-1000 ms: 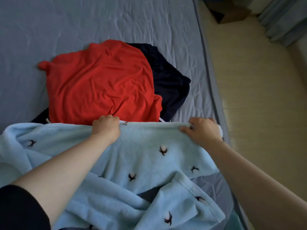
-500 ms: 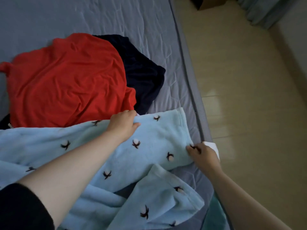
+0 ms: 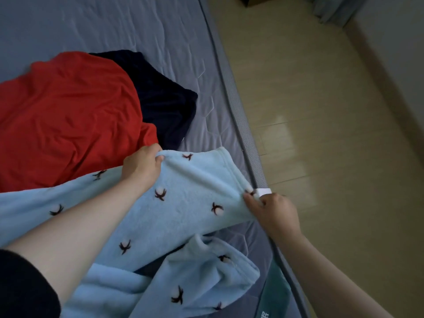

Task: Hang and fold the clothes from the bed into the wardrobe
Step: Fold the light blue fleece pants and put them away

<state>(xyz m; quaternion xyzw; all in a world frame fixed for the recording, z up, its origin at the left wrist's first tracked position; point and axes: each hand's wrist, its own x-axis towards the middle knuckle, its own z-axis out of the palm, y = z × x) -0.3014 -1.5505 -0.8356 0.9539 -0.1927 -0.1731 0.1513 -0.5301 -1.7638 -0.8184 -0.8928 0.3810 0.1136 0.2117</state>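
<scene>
A light blue fleece garment (image 3: 183,203) with small dark flower prints lies spread across the near part of the bed (image 3: 114,26). My left hand (image 3: 142,165) grips its far edge, fingers curled over the fabric. My right hand (image 3: 273,211) pinches the hem corner at the bed's right edge. A second part of the same blue fleece (image 3: 197,278) is bunched nearer to me. Behind it a red garment (image 3: 68,120) lies crumpled on top of a dark navy garment (image 3: 165,104).
The grey mattress edge (image 3: 243,134) runs diagonally down the right side, with a white tag (image 3: 263,192) on it. Beyond it is light wooden floor (image 3: 332,134). A curtain (image 3: 325,8) hangs at the top right. A teal cloth (image 3: 275,292) shows near the bottom.
The view swung left. My right hand slid from the garment's far edge down to its hem corner at the bed edge. My left hand stayed on the far edge.
</scene>
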